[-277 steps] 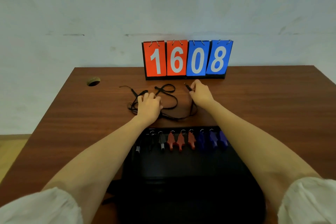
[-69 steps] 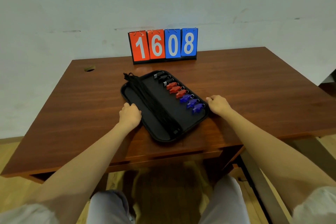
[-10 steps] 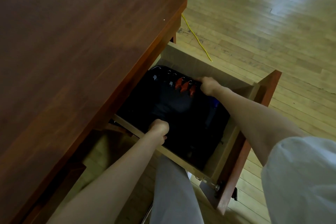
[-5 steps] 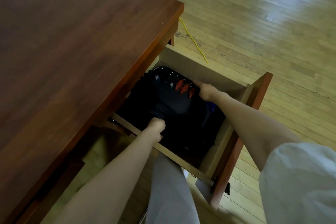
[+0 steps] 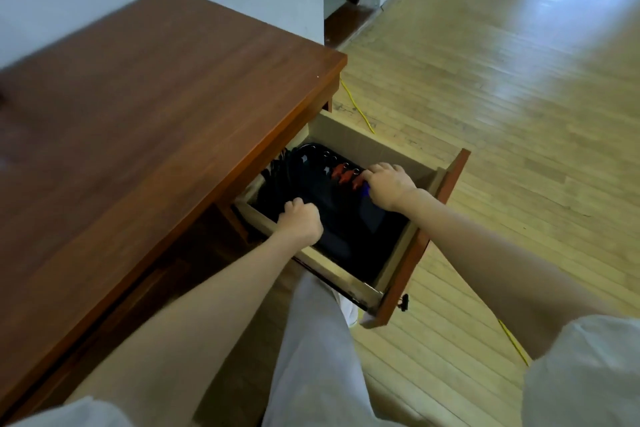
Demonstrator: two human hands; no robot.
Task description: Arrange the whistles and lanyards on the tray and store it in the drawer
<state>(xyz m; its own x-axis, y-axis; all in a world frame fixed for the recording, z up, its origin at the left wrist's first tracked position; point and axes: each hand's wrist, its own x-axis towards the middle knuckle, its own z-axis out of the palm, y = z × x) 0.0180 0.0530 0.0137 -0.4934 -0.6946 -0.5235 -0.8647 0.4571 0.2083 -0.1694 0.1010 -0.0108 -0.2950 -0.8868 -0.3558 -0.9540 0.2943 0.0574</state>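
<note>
The black tray (image 5: 349, 218) lies inside the open wooden drawer (image 5: 408, 255) under the desk's right end. Red whistles (image 5: 341, 174) show along its far edge, with black ones (image 5: 325, 156) further in and a bit of a blue one (image 5: 365, 189) beside my right hand. The black lanyards (image 5: 280, 170) lie along the tray's left side, partly under the desktop. My left hand (image 5: 300, 220) grips the tray's near edge with curled fingers. My right hand (image 5: 389, 185) holds the tray's far edge, covering the blue whistles.
The brown desktop (image 5: 156, 121) overhangs the drawer's inner part. The drawer front (image 5: 420, 250) juts out over the wooden floor. A yellow cable (image 5: 358, 107) runs across the floor behind the drawer. My legs in pale trousers (image 5: 315, 340) are below the drawer.
The tray has slid a little further into the drawer with both hands on it, and my head has pulled back, showing more of the floor and wall.
</note>
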